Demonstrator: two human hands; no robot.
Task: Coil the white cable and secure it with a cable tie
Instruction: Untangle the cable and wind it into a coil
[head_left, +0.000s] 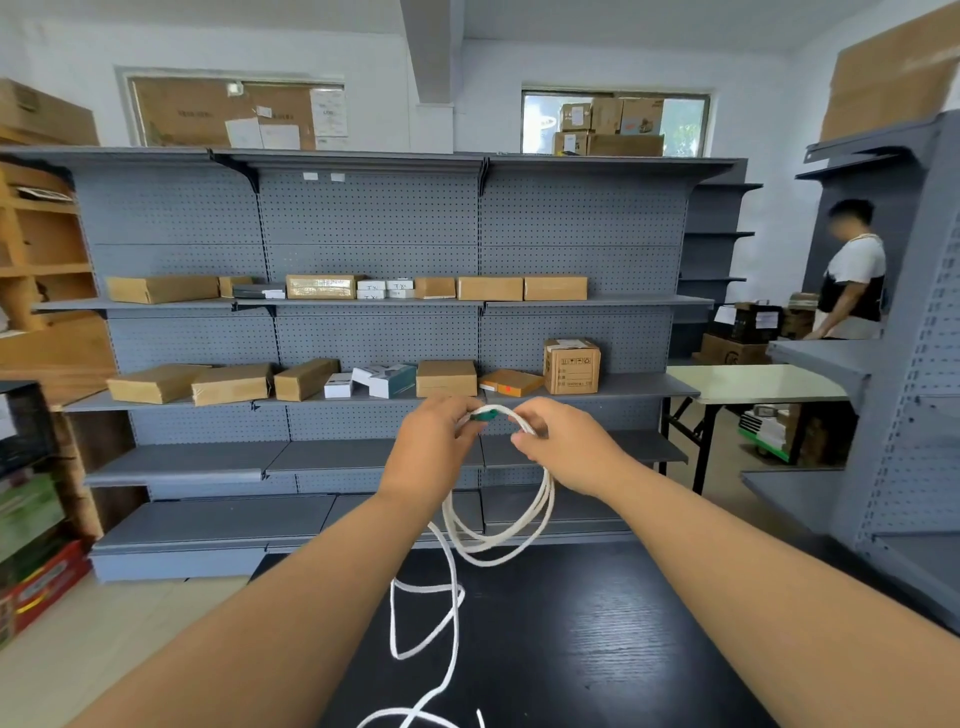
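A white cable (543, 506) hangs in a few loops from both hands, held up above a black table (597, 639). My left hand (434, 444) grips the top of the loops, where a green connector (485, 414) sticks out between the hands. My right hand (563, 444) pinches the same bundle just to the right. The loose tail of the cable (452, 613) trails down and curls on the table toward the near edge. I see no cable tie.
Grey pegboard shelving (374, 332) with several cardboard boxes stands behind the table. A white folding table (753, 382) is at the right, with a person (852, 280) standing beyond it. Grey shelves (893, 467) close in on the right, boxes (31, 561) on the left floor.
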